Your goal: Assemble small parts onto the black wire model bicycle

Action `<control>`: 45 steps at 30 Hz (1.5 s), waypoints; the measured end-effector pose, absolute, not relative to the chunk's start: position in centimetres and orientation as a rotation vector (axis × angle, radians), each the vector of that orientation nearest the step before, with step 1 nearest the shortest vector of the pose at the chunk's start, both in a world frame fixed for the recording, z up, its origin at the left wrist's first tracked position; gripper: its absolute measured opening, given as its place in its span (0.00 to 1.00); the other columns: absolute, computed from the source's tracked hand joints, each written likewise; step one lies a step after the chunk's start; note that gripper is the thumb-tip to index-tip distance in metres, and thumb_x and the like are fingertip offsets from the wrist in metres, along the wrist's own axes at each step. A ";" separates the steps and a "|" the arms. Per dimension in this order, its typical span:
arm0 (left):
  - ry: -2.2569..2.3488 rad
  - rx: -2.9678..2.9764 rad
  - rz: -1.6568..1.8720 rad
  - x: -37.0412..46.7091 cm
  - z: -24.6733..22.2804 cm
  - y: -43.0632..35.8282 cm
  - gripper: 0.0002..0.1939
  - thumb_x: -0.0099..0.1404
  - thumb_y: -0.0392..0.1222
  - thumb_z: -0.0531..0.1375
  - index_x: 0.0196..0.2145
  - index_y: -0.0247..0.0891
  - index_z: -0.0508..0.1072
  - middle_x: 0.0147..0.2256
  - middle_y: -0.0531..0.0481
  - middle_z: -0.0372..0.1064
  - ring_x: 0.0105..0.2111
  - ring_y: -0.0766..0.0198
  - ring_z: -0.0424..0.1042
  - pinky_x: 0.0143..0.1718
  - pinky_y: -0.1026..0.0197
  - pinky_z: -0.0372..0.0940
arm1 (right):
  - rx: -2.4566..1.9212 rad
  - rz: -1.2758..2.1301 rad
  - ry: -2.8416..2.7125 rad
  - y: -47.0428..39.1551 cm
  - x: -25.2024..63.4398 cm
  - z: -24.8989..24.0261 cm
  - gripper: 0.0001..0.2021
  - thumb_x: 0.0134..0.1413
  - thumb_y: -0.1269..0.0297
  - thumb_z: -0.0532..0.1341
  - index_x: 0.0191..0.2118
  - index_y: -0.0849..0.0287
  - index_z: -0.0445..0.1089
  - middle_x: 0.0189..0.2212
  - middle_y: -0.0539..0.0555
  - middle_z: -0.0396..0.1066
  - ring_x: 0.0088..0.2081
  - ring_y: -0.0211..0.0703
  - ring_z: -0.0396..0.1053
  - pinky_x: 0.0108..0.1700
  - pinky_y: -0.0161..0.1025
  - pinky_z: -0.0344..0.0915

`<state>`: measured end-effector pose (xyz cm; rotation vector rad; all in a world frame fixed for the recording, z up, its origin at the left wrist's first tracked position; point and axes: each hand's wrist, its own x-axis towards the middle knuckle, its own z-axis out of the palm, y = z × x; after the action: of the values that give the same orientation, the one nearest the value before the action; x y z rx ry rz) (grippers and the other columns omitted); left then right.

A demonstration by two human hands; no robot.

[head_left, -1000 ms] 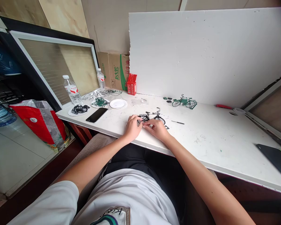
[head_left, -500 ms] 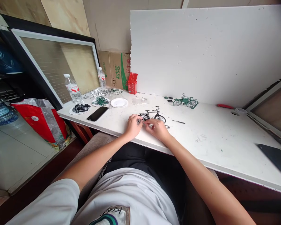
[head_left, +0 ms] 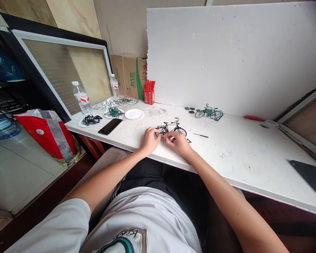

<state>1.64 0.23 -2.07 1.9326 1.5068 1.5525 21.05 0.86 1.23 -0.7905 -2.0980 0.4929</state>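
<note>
A small black model bicycle (head_left: 171,124) stands upright near the front of the white table. My left hand (head_left: 150,140) is closed at its rear wheel, thumb and fingers gripping the model there. My right hand (head_left: 179,142) is pinched at the lower rear of the bicycle, close to the left fingertips. Whatever lies between the right fingers is too small to make out. Part of the rear wheel is hidden by the fingers. A small black frame-shaped part (head_left: 189,141) lies just beyond my right hand, and a thin dark screwdriver-like tool (head_left: 201,135) rests to the right.
A green model bicycle (head_left: 210,112) stands at the back. Left are a phone (head_left: 110,126), an empty white plate (head_left: 134,114), plates with black parts (head_left: 91,120) and green parts (head_left: 114,112), water bottles (head_left: 82,99) and a red box (head_left: 149,92). A dark flat object (head_left: 309,177) lies far right.
My right hand has shifted slightly, its fingers a little more raised and curled. My left hand stays at the rear wheel. The camera view has moved a little.
</note>
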 end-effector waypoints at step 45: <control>1.505 1.839 1.577 1.8 -1.7 0.1 0.05 0.62 0.33 0.71 0.37 0.39 0.83 0.39 0.46 0.80 0.34 0.62 0.74 0.40 0.57 0.73 | -0.876 -0.040 -2.231 1.4 21.4 0.1 0.10 0.70 0.70 0.59 0.45 0.57 0.80 0.34 0.57 0.77 0.34 0.47 0.75 0.40 0.41 0.72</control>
<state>1.82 0.13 -1.71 1.8392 1.5052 1.5775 21.41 1.38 0.15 -0.8756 -2.2311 -0.0405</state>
